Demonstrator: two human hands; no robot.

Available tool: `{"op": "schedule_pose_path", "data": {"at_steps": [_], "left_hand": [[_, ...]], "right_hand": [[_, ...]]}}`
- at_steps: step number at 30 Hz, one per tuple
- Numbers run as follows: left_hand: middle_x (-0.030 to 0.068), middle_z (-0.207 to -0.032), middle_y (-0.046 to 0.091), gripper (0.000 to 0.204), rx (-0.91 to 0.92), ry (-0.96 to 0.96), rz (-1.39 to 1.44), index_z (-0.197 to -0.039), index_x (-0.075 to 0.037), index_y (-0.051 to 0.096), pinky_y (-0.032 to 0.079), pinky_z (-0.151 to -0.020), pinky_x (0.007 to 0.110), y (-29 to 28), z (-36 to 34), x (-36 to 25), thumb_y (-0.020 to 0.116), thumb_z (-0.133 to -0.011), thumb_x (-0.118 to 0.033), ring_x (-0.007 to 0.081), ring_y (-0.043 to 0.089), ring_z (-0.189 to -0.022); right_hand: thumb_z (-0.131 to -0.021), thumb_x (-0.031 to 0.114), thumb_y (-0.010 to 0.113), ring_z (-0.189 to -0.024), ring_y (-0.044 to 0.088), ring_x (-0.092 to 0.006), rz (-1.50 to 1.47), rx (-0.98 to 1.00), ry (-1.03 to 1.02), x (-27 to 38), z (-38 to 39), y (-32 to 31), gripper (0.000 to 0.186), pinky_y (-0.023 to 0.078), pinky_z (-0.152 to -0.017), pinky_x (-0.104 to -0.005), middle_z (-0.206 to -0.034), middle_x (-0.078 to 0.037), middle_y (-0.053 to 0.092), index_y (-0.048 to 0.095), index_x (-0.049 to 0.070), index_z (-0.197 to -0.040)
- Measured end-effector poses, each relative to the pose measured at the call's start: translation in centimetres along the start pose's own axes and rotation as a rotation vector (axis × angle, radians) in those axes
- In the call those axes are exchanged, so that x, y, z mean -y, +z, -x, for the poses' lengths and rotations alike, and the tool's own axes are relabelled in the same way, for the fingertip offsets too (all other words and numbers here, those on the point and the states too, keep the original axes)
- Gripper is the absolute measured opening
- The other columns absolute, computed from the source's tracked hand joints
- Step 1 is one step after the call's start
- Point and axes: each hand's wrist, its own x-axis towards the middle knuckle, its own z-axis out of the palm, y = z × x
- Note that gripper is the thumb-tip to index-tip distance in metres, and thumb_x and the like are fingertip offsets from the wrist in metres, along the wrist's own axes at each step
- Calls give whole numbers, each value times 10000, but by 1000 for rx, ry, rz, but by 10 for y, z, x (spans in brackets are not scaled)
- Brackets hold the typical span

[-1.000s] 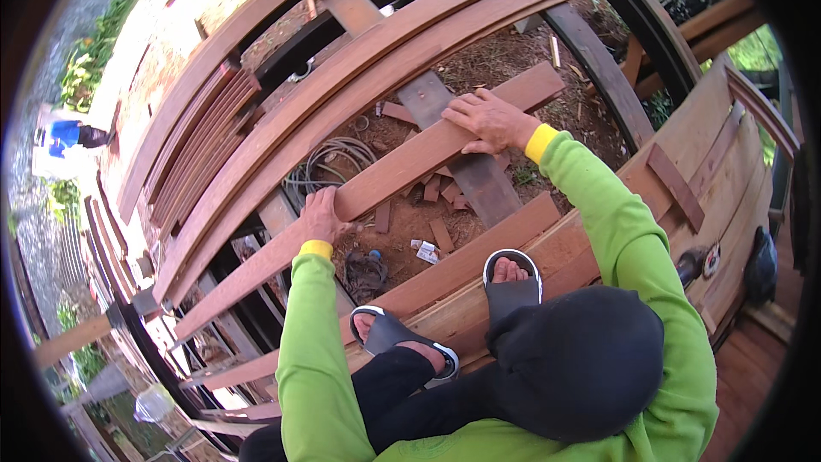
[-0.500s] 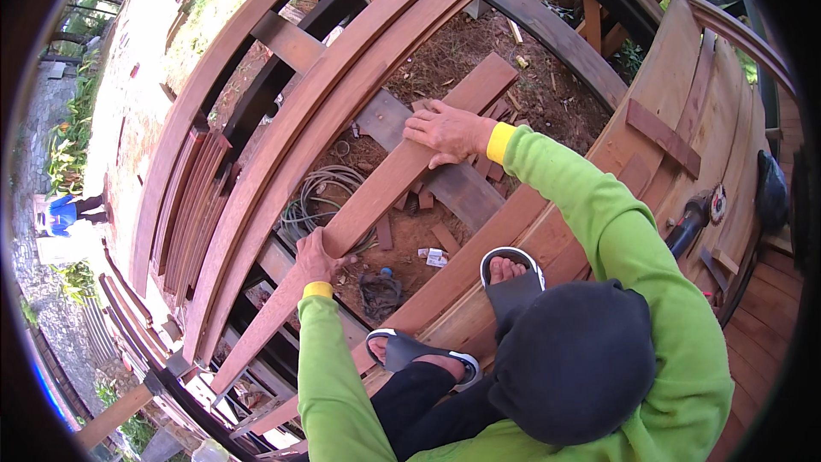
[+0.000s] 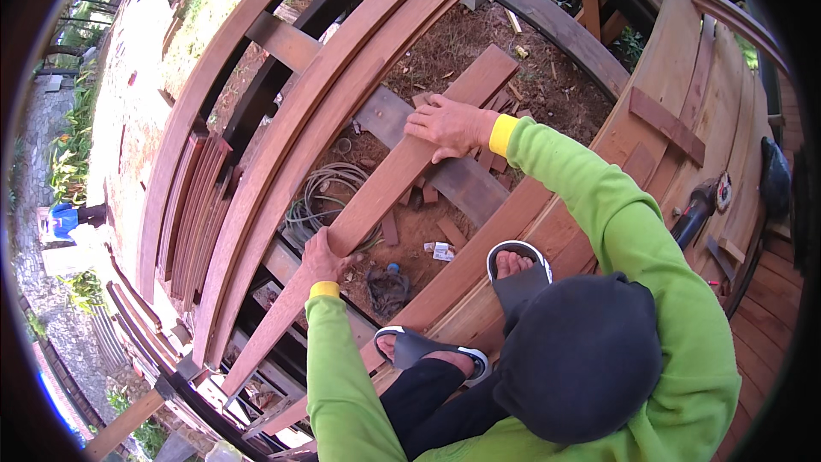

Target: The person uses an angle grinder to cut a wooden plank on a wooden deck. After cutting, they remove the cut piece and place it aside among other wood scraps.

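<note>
A long reddish-brown wooden plank (image 3: 385,191) runs diagonally across dark joists (image 3: 462,190), over a gap with bare soil below. My left hand (image 3: 323,258) is closed around the plank's lower stretch, fingers over its far edge and thumb on the near side. Farther up, toward the plank's far end, my right hand (image 3: 446,127) grips it from above, fingers over the left edge and thumb toward the near edge. Both arms are stretched forward in green sleeves with yellow cuffs. The undersides of the fingers are hidden.
Laid boards (image 3: 547,244) carry my sandalled feet. At right are an angle grinder (image 3: 697,212) and a short wood offcut (image 3: 667,127). Coiled hose (image 3: 329,192) and scraps lie in the gap. Curved boards (image 3: 342,94) and stacked strips (image 3: 198,210) are at left.
The view has shifted slightly. Both hands keep their hold on the plank, with no clear movement of it against the joists.
</note>
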Motion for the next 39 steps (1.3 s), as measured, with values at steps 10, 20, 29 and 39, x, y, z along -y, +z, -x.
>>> {"op": "schedule_pose_path", "data": {"at_steps": [10,20,29,39], "left_hand": [[173,-1186,628,980,-41,21,-20,-1296,-90,508,447,-980,471,12,-1,11,915,-509,-509,372,563,-1160],[151,-1202,627,959,-10,1,-28,-1293,-82,513,447,-989,462,13,-4,11,930,-512,-451,355,568,-1166],[121,-1186,619,832,-3,-17,-44,-1248,-96,523,447,-984,448,11,-2,1,915,-548,-316,336,565,-1160],[132,-1160,622,786,-49,-52,1,-1222,-100,527,452,-976,469,29,-10,15,902,-559,-296,345,578,-1136]], "right_hand": [[-758,421,791,-1206,529,-289,32,-2,-29,-3,-2,2,743,416,-965,-475,-1299,-113,538,480,40,-1315],[-735,396,807,-1220,518,-296,-18,57,-2,-1,-4,-4,767,388,-1005,-472,-1301,-126,536,475,42,-1328],[-728,351,813,-1232,506,-294,-36,79,12,3,1,-5,775,375,-1007,-464,-1291,-127,542,468,37,-1347],[-724,289,798,-1168,538,-338,-41,24,-59,-3,-17,-18,648,389,-1007,-473,-1187,-137,566,504,21,-1235]]}}
